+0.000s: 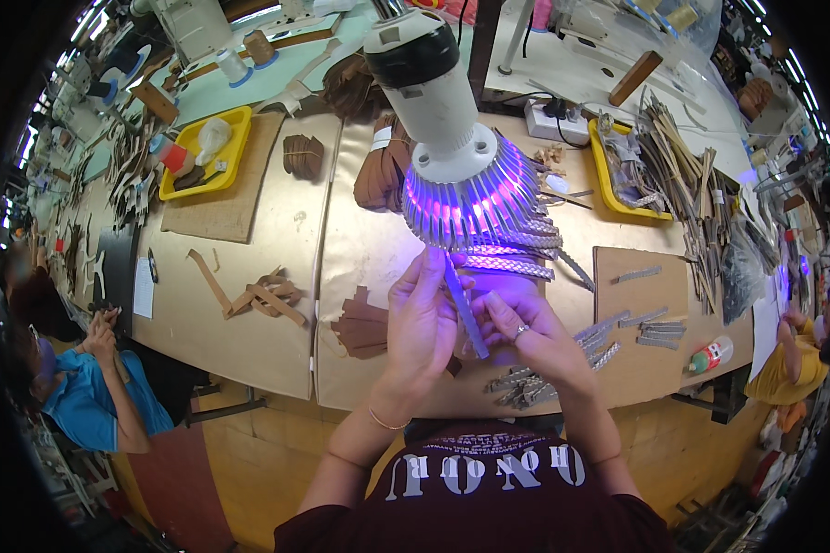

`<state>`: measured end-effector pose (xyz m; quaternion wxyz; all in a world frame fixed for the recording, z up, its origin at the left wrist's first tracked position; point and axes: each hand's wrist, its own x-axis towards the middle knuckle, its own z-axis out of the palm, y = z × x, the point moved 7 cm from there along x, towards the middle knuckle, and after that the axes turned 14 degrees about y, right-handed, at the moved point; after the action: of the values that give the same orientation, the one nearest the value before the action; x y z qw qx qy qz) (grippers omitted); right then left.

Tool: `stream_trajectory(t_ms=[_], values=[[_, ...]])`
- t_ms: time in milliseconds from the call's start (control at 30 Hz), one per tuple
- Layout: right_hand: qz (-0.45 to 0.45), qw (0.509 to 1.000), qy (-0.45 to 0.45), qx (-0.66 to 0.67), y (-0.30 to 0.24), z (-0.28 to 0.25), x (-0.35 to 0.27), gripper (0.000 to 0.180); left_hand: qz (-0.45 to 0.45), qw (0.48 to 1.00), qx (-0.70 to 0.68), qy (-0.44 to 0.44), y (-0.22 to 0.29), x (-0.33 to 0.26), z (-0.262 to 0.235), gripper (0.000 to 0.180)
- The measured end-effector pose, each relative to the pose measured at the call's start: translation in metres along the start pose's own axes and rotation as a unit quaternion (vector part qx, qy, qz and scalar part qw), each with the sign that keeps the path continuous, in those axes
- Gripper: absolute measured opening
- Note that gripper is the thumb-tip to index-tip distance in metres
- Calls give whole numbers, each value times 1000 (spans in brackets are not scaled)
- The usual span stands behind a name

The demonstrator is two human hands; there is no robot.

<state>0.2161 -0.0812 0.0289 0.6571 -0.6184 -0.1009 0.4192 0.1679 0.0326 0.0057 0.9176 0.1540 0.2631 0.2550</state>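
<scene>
A narrow flat strap (468, 313) slants downward beneath a lit violet lamp (470, 198). My left hand (421, 323) is closed on the strap's upper part, thumb and fingers pinching it just below the lamp's finned rim. From the right, my right hand (537, 339), with a ring on one finger, has its fingers bent and pinched at the strap's edge; the exact contact is partly hidden. Silvery braided straps (507, 267) lie behind the hands under the lamp. A bunch of similar braided straps (530, 387) rests by my right wrist.
Brown strip bundles (302, 157) and loose tan strips (272, 300) lie to the left. Yellow trays (240, 138) stand on both sides. Short grey strips (662, 334) rest on cardboard (618, 276) at right. A person in blue (111, 396) sits left, another in yellow (798, 364) right.
</scene>
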Motion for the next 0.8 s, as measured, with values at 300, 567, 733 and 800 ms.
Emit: stream_trajectory(t_ms=[300,567,733,800], values=[[14,1000,-6,-22,-6,6,-7,28,56,998,12,26,4,-2,-5,28],[-41,996,75,-20,-12,-13,-19,31,138,990,-2,28,24,-6,-15,25],[-97,991,89,-21,-23,-20,-17,28,164,967,195,-4,13,-21,-7,20],[-111,990,89,-8,-27,-20,-18,28,158,967,200,14,12,-23,-10,19]])
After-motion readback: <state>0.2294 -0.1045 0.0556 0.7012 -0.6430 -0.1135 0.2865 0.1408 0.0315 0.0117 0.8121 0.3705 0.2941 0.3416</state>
